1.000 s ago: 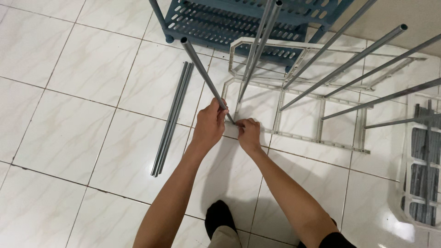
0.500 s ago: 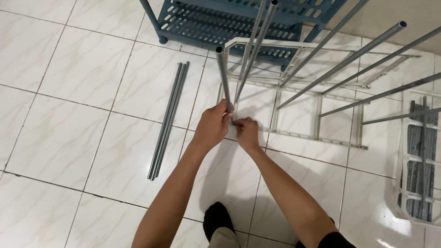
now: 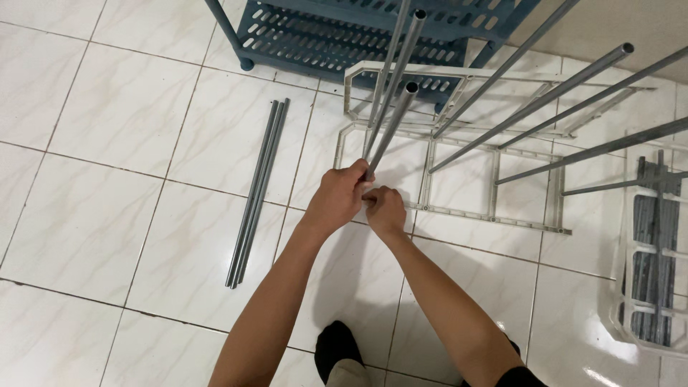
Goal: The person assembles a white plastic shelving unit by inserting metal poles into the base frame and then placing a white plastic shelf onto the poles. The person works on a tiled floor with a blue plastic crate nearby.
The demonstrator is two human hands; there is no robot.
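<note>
On the white tiled floor (image 3: 107, 143), the left hand (image 3: 338, 197) clasped the grey tube (image 3: 390, 125) at its foot, long axis rising away, while the right hand (image 3: 385, 208) pinched the white frame (image 3: 494, 213) corner beside it.

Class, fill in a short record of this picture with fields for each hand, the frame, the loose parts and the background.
Left hand: grips a grey tube near its base
Right hand: at the tube's foot, on the white frame corner
Frame: flat on tiled floor, several tubes standing in it
Loose parts: grey tubes lying left
Background: blue slotted shelf
</note>
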